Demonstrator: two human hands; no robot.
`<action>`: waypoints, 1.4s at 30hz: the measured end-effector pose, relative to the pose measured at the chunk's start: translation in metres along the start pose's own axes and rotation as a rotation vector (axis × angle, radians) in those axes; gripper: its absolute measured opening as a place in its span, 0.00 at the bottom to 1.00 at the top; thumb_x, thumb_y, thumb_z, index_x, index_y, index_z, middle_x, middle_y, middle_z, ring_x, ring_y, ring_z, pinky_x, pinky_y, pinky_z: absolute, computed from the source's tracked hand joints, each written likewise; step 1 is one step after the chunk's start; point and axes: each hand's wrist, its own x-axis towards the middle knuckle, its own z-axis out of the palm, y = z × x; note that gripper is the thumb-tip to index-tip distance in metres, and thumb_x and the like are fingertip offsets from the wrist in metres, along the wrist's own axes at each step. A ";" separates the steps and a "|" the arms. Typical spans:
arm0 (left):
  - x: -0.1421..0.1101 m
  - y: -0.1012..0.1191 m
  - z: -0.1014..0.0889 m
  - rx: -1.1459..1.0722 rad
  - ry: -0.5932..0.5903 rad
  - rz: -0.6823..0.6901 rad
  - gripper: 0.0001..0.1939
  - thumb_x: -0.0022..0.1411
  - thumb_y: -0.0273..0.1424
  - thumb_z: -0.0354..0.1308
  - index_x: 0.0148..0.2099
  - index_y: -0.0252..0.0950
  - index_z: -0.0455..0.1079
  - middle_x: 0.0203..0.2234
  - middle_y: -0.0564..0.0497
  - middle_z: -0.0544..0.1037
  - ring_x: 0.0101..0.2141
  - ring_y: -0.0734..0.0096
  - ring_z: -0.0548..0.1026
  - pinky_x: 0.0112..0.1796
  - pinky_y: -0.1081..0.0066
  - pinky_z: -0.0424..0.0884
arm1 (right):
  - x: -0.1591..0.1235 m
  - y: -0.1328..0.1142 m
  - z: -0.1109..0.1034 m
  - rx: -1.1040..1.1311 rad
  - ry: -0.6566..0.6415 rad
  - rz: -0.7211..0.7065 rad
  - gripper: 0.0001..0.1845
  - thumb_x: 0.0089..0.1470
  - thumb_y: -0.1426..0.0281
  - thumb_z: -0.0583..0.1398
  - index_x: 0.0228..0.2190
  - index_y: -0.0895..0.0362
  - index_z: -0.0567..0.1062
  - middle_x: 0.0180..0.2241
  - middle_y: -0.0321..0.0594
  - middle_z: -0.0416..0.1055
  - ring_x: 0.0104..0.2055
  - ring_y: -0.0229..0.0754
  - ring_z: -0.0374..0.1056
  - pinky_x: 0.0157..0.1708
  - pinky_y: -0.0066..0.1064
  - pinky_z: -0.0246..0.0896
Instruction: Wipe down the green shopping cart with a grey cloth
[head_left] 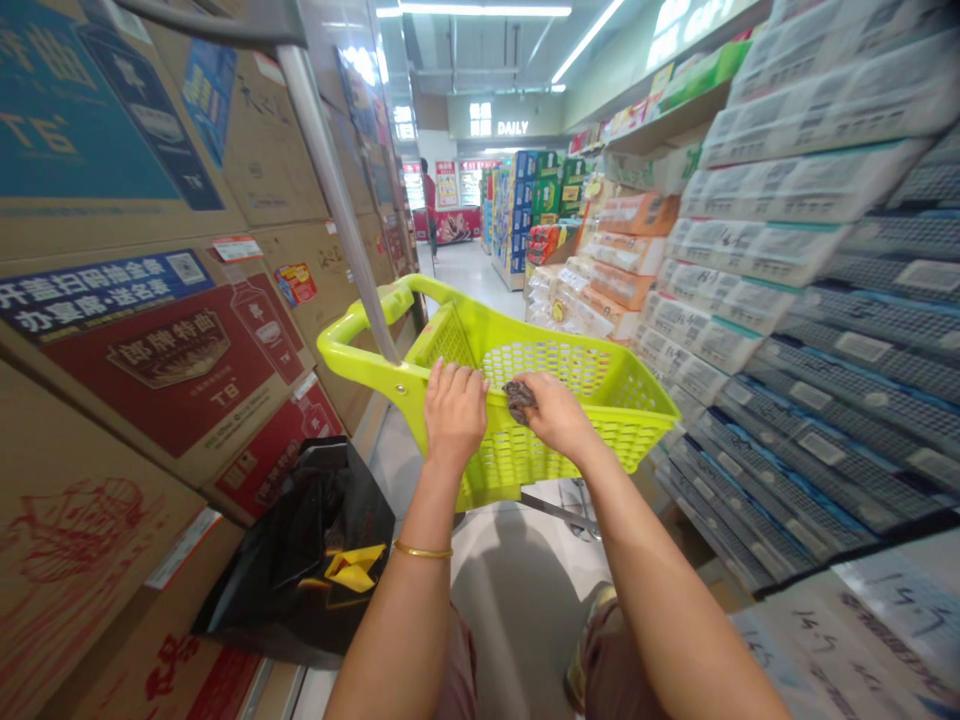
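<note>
A lime-green plastic shopping cart with perforated basket walls stands sideways in front of me. My left hand is closed over the near rim of its basket, close to the handle end. Farther right along the same rim, my right hand grips a crumpled dark grey cloth against the edge. The fingertips of both hands are partly hidden behind the rim. A grey metal pole rises beside the cart's handle.
Stacked liquor cartons line the left side, with a black bag holding something yellow by them. Packs of tissue paper are piled along the right. Down the aisle are shelves of boxed goods and a person in red.
</note>
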 end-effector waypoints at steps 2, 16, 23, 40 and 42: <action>-0.001 -0.003 -0.003 0.008 0.003 -0.014 0.14 0.66 0.32 0.42 0.40 0.37 0.69 0.37 0.47 0.74 0.45 0.63 0.67 0.58 0.56 0.52 | -0.001 0.003 -0.005 -0.020 -0.035 0.026 0.20 0.47 0.77 0.55 0.44 0.58 0.70 0.41 0.45 0.70 0.43 0.44 0.64 0.44 0.31 0.56; -0.003 -0.007 0.003 0.072 0.026 -0.079 0.13 0.64 0.28 0.43 0.30 0.37 0.66 0.28 0.46 0.70 0.38 0.61 0.67 0.54 0.57 0.57 | 0.004 -0.043 0.018 -0.077 0.090 -0.019 0.19 0.52 0.77 0.51 0.46 0.61 0.68 0.42 0.49 0.68 0.44 0.47 0.61 0.45 0.34 0.54; -0.002 -0.010 0.006 0.083 0.074 -0.049 0.13 0.63 0.29 0.44 0.29 0.37 0.66 0.27 0.47 0.70 0.37 0.61 0.68 0.53 0.57 0.58 | 0.006 -0.044 0.029 -0.027 0.156 -0.058 0.21 0.51 0.78 0.51 0.47 0.60 0.68 0.44 0.49 0.67 0.45 0.48 0.60 0.47 0.36 0.55; 0.001 -0.007 0.008 0.081 0.095 -0.075 0.13 0.63 0.28 0.44 0.29 0.36 0.67 0.26 0.47 0.71 0.36 0.61 0.68 0.53 0.57 0.59 | 0.000 -0.015 -0.001 -0.144 -0.041 0.083 0.18 0.50 0.76 0.53 0.44 0.60 0.70 0.41 0.49 0.69 0.43 0.47 0.63 0.44 0.34 0.55; 0.002 -0.007 0.008 0.070 0.098 -0.091 0.13 0.62 0.28 0.44 0.29 0.37 0.67 0.25 0.47 0.71 0.36 0.61 0.68 0.53 0.56 0.59 | 0.003 -0.024 0.009 -0.094 0.007 0.035 0.19 0.50 0.77 0.53 0.45 0.60 0.69 0.42 0.49 0.68 0.44 0.47 0.62 0.45 0.35 0.55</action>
